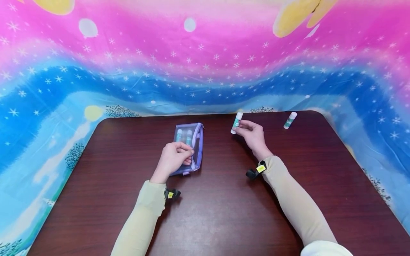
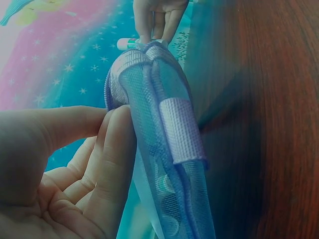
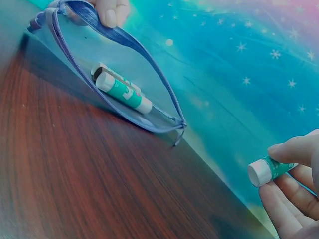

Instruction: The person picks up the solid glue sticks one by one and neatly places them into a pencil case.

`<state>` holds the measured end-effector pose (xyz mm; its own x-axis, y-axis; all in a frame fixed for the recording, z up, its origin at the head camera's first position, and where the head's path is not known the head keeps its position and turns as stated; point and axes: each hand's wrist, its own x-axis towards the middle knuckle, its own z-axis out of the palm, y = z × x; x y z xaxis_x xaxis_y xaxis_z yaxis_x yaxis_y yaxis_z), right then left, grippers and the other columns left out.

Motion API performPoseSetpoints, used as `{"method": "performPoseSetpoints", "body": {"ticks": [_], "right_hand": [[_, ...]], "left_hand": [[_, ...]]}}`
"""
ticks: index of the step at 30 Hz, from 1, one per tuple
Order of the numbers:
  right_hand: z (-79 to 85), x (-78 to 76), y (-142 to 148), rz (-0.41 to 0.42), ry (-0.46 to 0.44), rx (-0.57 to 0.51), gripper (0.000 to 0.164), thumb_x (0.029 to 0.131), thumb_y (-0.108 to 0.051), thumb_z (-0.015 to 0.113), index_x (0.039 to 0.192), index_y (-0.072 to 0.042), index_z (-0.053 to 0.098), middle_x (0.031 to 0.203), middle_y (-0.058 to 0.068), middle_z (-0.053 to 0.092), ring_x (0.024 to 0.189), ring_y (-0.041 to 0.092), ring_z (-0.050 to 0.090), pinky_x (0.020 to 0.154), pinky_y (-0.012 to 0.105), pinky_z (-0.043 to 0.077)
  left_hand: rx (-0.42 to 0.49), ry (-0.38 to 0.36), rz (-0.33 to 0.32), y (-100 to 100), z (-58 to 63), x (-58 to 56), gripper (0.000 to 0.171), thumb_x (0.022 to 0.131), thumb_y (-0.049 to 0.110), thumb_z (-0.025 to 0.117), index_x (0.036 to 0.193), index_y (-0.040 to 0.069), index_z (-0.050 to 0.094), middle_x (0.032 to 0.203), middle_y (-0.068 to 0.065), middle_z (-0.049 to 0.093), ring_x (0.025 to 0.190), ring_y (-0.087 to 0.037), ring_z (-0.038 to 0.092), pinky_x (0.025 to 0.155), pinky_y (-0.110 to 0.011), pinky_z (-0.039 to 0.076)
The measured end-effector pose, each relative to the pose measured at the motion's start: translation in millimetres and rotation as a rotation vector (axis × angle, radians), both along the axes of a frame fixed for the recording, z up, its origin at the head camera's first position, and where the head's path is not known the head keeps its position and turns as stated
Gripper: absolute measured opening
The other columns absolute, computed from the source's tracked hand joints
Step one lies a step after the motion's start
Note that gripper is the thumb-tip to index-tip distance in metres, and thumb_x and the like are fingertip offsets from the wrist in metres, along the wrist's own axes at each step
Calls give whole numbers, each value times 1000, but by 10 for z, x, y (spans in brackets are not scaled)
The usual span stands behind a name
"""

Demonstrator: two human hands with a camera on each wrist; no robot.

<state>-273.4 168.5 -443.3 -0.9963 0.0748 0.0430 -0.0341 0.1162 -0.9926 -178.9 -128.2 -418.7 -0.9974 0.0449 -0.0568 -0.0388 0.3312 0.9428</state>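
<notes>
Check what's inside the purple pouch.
Two green-and-white tubes. Right wrist view: one partly hides the other. Head view: the left hand covers part of the pouch.

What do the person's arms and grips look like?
Left sleeve and right sleeve are pale yellowish-beige; white fabric shows beyond the right one's upper end. Each wrist has a black strap with a yellow tag. Left grip and right grip are gloveless.

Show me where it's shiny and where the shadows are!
Head view: a pale glare on the table near the bottom middle, with a dark shadow alongside the right sleeve; left wrist view: a dark shadow on the wood to the right of the mesh pouch; right wrist view: a shadow on the wood beside the pouch, with a bluish-green tint.
</notes>
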Motion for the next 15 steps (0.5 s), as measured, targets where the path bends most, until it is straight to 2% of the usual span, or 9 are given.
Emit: {"method": "performPoseSetpoints", "body": {"ticks": [8,15], "right_hand": [[21,74,-117,39,-3,-21,41,88,-8,80,127,2,69,112,18,69,95,17,67,85,27,58],[21,99,-217,58,-12,-53,44,87,-7,81,128,1,68,110,16,70,93,16,68,84,27,59]], "left_hand": [[11,2,0,2,-10,-2,8,91,6,77,95,0,75,77,-11,73,62,-22,71,61,-33,63],[7,2,0,4,-17,-5,7,92,6,76,95,0,75,77,-10,73,62,-22,71,60,-33,63]]}}
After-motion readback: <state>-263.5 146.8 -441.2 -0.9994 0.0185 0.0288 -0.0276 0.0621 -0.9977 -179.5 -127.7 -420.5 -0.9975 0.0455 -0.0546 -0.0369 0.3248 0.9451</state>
